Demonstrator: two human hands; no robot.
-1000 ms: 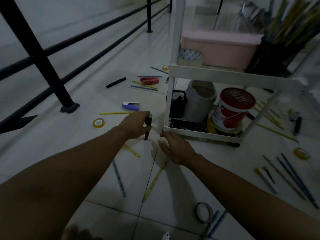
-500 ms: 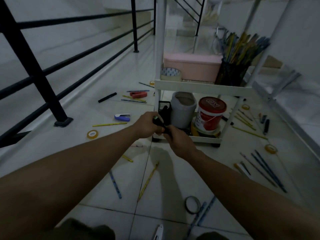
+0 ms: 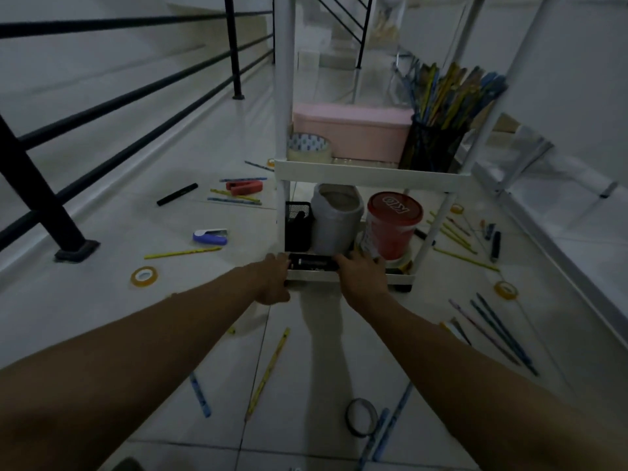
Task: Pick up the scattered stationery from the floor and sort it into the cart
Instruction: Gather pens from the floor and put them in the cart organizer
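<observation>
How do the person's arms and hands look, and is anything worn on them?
Both forearms are bare up to the frame edge: no sleeves show. The left hand and right hand wear no gloves, and no watch, bracelet or ring is visible in this dim light.

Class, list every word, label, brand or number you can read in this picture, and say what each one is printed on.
"KLO", or letters close to that, seen upside down: on the red lid of the red jar on the cart's bottom shelf. The last letter is uncertain.
Blue pattern on the tape roll: too blurred to read as text.
Pale marks on the black box between the hands: too small to read.
</observation>
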